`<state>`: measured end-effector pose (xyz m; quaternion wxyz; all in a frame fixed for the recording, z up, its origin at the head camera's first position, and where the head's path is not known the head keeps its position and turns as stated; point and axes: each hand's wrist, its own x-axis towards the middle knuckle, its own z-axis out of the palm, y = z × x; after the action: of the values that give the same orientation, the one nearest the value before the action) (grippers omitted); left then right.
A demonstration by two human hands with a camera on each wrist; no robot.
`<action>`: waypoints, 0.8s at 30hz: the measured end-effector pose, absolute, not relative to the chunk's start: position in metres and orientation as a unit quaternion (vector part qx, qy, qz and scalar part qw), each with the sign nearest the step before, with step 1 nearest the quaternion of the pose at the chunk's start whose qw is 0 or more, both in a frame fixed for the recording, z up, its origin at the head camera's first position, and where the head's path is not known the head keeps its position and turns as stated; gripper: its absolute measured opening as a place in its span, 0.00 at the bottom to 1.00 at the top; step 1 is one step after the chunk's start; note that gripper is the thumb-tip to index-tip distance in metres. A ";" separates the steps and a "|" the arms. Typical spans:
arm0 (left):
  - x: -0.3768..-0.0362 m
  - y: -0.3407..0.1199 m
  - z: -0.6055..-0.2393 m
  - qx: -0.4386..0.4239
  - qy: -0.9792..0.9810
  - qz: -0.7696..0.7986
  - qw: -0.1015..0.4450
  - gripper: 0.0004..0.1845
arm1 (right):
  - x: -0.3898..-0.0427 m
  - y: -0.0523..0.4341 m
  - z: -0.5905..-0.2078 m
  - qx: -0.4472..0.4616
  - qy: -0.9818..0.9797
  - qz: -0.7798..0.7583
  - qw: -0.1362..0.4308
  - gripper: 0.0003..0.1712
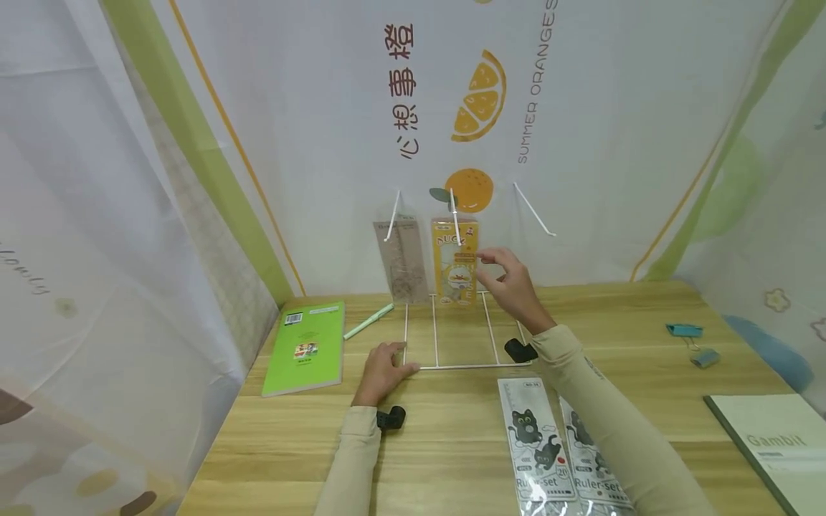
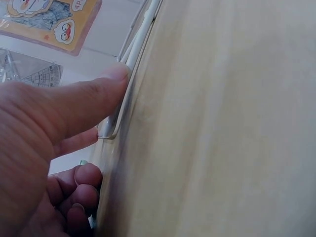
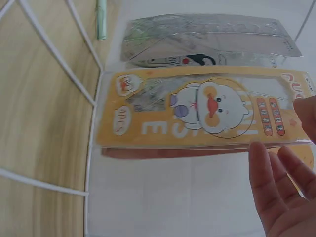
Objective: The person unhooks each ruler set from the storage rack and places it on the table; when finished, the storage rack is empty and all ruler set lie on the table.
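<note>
- Two grey cat-print ruler sets (image 1: 538, 448) lay flat at the near edge of the table (image 1: 452, 459), just beside the right sleeve; not touched by either hand.
- Left hand (image 1: 382, 373): rested on the tabletop at the near left corner of the white wire rack (image 1: 452, 337). Thumb (image 2: 94, 96) extended and pressing on the base wire; the other fingers curled loosely under, holding nothing.
- Right hand (image 1: 513, 283): raised at the far right of the rack, fingers (image 3: 276, 182) relaxed and slightly spread, just beside the right edge of the orange duck ruler pack (image 1: 455, 261). Whether the fingertips touched the pack cannot be told.
- Orange duck ruler pack: hung on the middle hook of the rack, at the far edge of the table against the backdrop, well beyond the left hand and just left of the right hand.
- Grey clear ruler pack (image 1: 401, 261): hung on the left hook, just beside the orange one.
- Risk, as judged: the orange pack could slide off its hook or swing into the grey pack if nudged sideways by the right hand.
- Risk, as judged: the light rack could tip or skid on the smooth wood if the left thumb lifted off while the right hand pushed on the hooks.
- Risk, as judged: the right sleeve could drag the near ruler sets off the table's near edge.
</note>
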<state>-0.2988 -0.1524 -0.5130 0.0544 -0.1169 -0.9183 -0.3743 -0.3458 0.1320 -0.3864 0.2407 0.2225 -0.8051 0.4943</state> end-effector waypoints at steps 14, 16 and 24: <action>-0.297 -0.151 -0.511 -0.117 -0.920 -0.371 0.057 0.30 | -0.361 0.120 -0.378 0.226 -0.786 0.531 0.221 0.21; -0.297 -0.151 -0.511 -0.118 -0.919 -0.371 0.060 0.30 | -0.362 0.118 -0.377 0.229 -0.786 0.534 0.214 0.22; -0.296 -0.151 -0.512 -0.117 -0.921 -0.368 0.059 0.31 | -0.337 0.107 -0.357 0.222 -0.784 0.538 0.215 0.19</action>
<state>-0.2963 -0.1512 -0.5118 0.0592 -0.1168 -0.9207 -0.3676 -0.3366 0.1075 -0.3571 0.2154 0.2221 -0.7839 0.5382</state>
